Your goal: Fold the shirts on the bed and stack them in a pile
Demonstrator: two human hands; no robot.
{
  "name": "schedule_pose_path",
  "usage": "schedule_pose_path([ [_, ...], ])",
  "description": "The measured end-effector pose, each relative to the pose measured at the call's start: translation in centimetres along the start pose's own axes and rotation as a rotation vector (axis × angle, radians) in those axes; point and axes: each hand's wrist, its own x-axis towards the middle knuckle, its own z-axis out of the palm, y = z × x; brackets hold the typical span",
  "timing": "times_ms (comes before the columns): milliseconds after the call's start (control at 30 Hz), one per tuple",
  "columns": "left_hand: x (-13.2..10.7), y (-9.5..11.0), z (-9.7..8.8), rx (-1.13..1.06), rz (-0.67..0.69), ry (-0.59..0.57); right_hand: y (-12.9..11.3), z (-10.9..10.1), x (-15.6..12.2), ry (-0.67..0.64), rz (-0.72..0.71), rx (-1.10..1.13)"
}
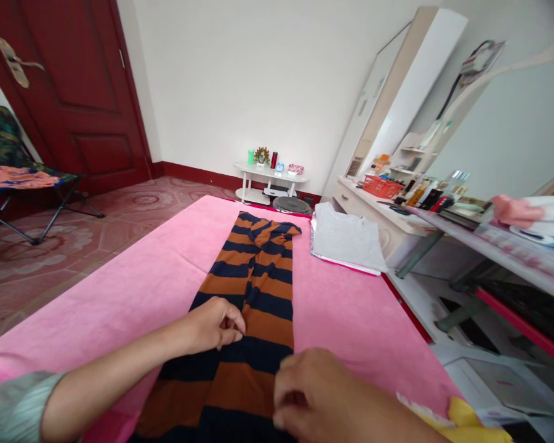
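Observation:
A garment with wide brown-orange and navy stripes [269, 301] lies lengthwise in a long, narrow strip on a pink cover. Its two sides meet along a middle line, and the far end is bunched near the neck. My left hand [221, 323] rests over that middle line, thumb and fingers pinched together on the cloth. At the near right edge of the garment is my right hand [311, 387], curled and slightly blurred, its thumb and fingers drawn together. Whether cloth is between those fingertips I cannot make out. The garment's near end runs out of view.
Folded grey clothes [346, 237] are stacked at the pink cover's [157, 271] far right corner. A yellow cloth [473, 424] lies near right. Beyond stand a dresser [351, 195] with bottles, a low white table [270, 172] and a camouflage chair [2, 138].

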Motion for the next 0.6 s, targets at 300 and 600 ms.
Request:
schedule_pose_path([
  [300,8.8,-0.8,-5.8,0.313,-0.006,0.378,2.3,3.9,7.7,0.222,0.039,-0.079],
  [600,17.9,1.9,-7.1,0.546,-0.163,0.543,4.7,6.2,9.1,0.178,0.0,-0.084],
])
